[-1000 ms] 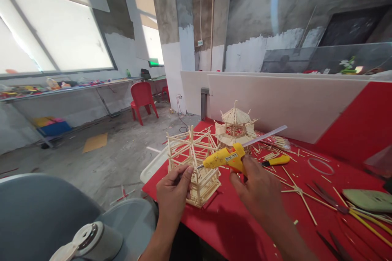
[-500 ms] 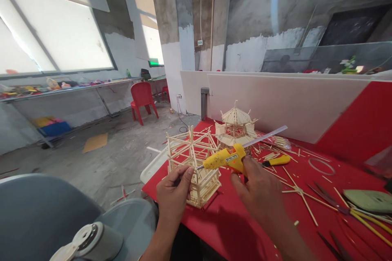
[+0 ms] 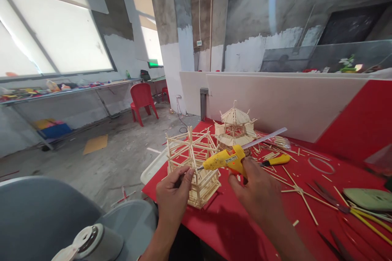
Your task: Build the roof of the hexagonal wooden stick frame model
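My right hand point(image 3: 257, 183) is wrapped around the handle of a yellow hot glue gun point(image 3: 225, 159). A clear glue stick point(image 3: 266, 138) juts from the gun's back end, and its metal nozzle points left at a corner post of an open six-sided frame of thin wooden sticks point(image 3: 199, 189). My left hand point(image 3: 174, 187) is closed in a pinch beside that post, thumb and forefinger close to the nozzle tip. What lies between those fingertips is too small to make out. Behind the gun stands a pagoda-like stick model point(image 3: 235, 124) with a pointed roof.
Loose sticks, a yellow-handled cutter point(image 3: 277, 160), a clear ring point(image 3: 321, 165), scissors point(image 3: 333, 200) and a green pouch-like object point(image 3: 369, 199) lie on the red tabletop point(image 3: 220, 228). At lower left, a lidded canister point(image 3: 104, 240) rests on a grey chair point(image 3: 131, 216). A white board point(image 3: 275, 102) borders the table's back.
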A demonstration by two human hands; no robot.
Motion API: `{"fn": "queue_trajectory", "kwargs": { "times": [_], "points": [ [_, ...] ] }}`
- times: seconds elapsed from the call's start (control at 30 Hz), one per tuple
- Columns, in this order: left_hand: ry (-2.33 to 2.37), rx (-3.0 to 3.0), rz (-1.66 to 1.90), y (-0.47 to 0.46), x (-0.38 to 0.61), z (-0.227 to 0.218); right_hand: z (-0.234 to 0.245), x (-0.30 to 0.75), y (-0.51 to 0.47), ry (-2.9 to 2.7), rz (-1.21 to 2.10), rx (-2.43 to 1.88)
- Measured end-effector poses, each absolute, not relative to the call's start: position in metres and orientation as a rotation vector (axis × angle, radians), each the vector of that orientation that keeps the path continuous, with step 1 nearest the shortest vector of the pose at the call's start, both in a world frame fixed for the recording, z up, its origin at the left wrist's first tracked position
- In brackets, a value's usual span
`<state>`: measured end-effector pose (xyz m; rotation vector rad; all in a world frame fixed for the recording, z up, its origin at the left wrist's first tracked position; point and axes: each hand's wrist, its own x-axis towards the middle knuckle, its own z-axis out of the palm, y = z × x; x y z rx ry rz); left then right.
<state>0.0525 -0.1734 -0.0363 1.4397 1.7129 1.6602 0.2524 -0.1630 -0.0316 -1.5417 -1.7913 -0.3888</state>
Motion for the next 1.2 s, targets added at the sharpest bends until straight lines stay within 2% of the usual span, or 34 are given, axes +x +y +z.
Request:
{"fn": "queue_trajectory", "kwargs": {
  "times": [0.5,0.67,0.93,1.2],
  "points": [
    [1.752,1.655,1.668,-0.169,0.051,-0.028,-0.046,0.259,-0.169,-1.706,-0.136,-1.468],
    [1.740,1.727,1.674,-0.168,0.049,-0.026,-0.086,0.282,-0.180,-1.683,0.027,-1.550],
    [1.694,1.782,1.642,-0.165,0.043,-0.031,-0.174,0.349,-0.207,-1.538,0.349,-2.093],
    [1.574,1.875,1.559,-0.162,0.040,-0.027,-0.195,0.368,-0.215,-1.421,0.331,-2.116]
  ]
}}
